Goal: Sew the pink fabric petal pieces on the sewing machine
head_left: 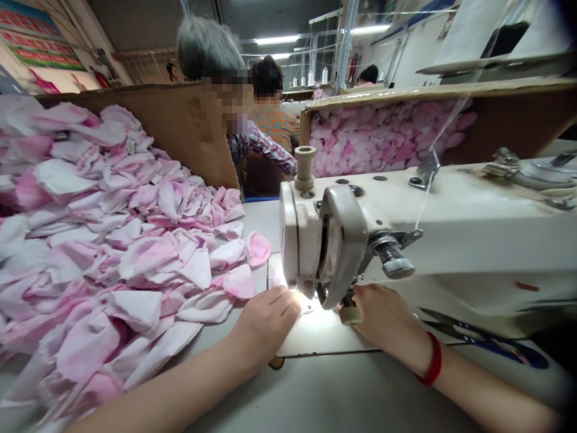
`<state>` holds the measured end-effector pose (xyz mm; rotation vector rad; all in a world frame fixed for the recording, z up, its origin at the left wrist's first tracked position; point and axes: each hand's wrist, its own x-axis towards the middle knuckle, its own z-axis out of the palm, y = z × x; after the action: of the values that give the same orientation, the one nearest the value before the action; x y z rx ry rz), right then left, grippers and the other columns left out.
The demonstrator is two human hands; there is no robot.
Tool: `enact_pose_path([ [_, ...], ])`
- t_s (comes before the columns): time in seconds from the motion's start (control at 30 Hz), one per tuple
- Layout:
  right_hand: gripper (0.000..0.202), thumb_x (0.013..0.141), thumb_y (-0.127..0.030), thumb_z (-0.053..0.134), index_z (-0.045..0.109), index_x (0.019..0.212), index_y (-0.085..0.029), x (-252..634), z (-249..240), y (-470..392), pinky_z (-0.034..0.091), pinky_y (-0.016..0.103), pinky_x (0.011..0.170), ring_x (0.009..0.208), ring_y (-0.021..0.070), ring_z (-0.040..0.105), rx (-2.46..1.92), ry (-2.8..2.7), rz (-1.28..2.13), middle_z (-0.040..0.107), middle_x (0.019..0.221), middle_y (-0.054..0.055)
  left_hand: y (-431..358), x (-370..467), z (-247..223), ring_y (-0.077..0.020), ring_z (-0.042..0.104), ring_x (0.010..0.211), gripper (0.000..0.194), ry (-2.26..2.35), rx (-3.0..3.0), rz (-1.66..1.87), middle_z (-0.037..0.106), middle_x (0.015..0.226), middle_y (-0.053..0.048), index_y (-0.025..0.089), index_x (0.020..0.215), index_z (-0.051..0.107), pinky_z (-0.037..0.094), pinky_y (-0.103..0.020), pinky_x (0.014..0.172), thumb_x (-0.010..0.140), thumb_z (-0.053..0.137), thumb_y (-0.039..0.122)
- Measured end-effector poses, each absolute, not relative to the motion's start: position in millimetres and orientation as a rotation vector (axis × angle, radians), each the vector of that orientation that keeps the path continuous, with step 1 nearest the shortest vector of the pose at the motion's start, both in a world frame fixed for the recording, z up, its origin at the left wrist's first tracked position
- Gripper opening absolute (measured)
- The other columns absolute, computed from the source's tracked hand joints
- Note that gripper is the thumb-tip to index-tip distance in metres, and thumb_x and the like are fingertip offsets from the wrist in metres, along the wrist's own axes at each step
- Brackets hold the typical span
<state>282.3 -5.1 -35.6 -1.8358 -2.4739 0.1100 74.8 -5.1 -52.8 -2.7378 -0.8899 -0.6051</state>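
Observation:
A white sewing machine (451, 240) stands at centre right, its lamp lighting the plate below the needle area. My left hand (269, 322) rests on the lit plate just left of the needle area, palm down, fingers pressed together; whatever lies beneath them is hidden. Right of the needle area is my right hand (385, 319), wearing a red band at the wrist. Its fingers are curled beside a greenish round piece (350, 315) near the presser foot, and their tips are partly hidden. A big heap of pink and white fabric pieces (148, 258) lies left of the machine.
Scissors (491, 343) with dark blue handles lie right of my right hand. Cardboard boxes (189, 126) stand behind, one holding pink pieces (369, 138). A person in a plaid sleeve (273, 147) and other people are farther back. A thread runs down to the machine.

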Motion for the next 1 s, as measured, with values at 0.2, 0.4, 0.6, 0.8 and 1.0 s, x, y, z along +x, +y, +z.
enact_pose_path([
  [0.2, 0.028, 0.083, -0.034, 0.041, 0.06, 0.068, -0.02, 288.5, -29.9, 0.6, 0.033, 0.026, 0.053, 0.065, 0.0189, 0.061, -1.831, -2.479, 0.271, 0.065, 0.067, 0.005, 1.1, 71.6, -58.8, -0.0173, 0.054, 0.069, 0.012, -0.895, -2.725, -0.622, 0.058, 0.072, -0.004, 0.014, 0.088, 0.053, 0.046, -0.03, 0.063, 0.086, 0.041, 0.012],
  [0.4, 0.021, 0.073, -0.039, 0.055, 0.061, 0.069, -0.019, 290.1, -31.1, 1.4, 0.035, 0.027, 0.054, 0.065, 0.021, 0.06, -1.688, -2.57, 0.252, 0.065, 0.067, 0.005, -1.7, 71.2, -52.6, -0.0155, 0.054, 0.072, 0.014, -0.851, -2.76, -0.679, 0.058, 0.075, -0.004, 0.015, 0.085, 0.052, 0.046, -0.028, 0.065, 0.088, 0.038, 0.011],
  [0.6, 0.011, 0.065, -0.013, 0.053, 0.062, 0.069, -0.019, 289.6, -36.4, -3.6, 0.032, 0.026, 0.054, 0.064, 0.0187, 0.06, -1.435, -2.635, 0.213, 0.064, 0.063, 0.003, -2.3, 73.3, -50.9, -0.0157, 0.054, 0.072, 0.012, -0.879, -2.727, -0.723, 0.057, 0.075, -0.004, 0.014, 0.086, 0.051, 0.046, -0.026, 0.063, 0.086, 0.039, 0.01],
  [0.8, 0.01, 0.065, -0.014, 0.052, 0.059, 0.067, -0.021, 288.3, -33.0, -3.8, 0.026, 0.025, 0.052, 0.059, 0.0151, 0.057, -1.228, -2.76, 0.261, 0.064, 0.063, 0.0, -2.8, 73.5, -49.6, -0.0176, 0.053, 0.068, 0.012, -0.884, -2.702, -0.572, 0.055, 0.073, -0.004, 0.015, 0.081, 0.048, 0.046, -0.029, 0.061, 0.085, 0.039, 0.01],
  [1.0, 0.009, 0.064, -0.012, 0.053, 0.057, 0.065, -0.02, 288.7, -36.7, -4.5, 0.023, 0.025, 0.05, 0.056, 0.0132, 0.055, -1.122, -2.805, 0.291, 0.063, 0.06, -0.002, -28.7, 54.4, -41.1, -0.0178, 0.054, 0.072, 0.018, -0.973, -2.816, -0.539, 0.056, 0.077, -0.005, 0.016, 0.083, 0.047, 0.048, -0.03, 0.065, 0.079, 0.036, 0.002],
])
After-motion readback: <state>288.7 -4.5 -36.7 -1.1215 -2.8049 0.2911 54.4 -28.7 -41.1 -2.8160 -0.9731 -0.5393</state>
